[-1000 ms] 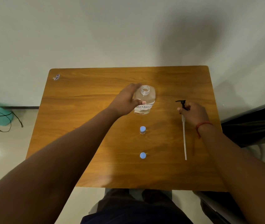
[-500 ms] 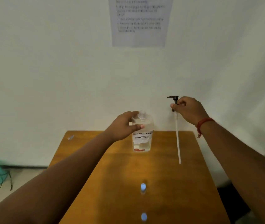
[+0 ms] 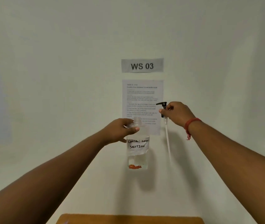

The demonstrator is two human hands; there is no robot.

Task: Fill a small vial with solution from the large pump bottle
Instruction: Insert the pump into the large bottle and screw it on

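Along the bottom edge, only a strip of wooden table (image 3: 128, 219); above it pale wall with one "WS 03" sign (image 3: 142, 65) and one instruction sheet (image 3: 142, 94). One clear "CONTACT LENS SOLUTION" bottle (image 3: 137, 152), uncapped, held upright above the table, neck gripped by left hand (image 3: 120, 130). One black pump head (image 3: 162, 107) with dangling tube, pinched by right hand (image 3: 176, 113) just beside.

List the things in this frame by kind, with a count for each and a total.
Clear bottle labelled contact lens solution, gripped by left hand: 1
Black pump head with dip tube, pinched by right hand: 1
Paper sheets on wall: 2
Wooden table: 1
Total: 5
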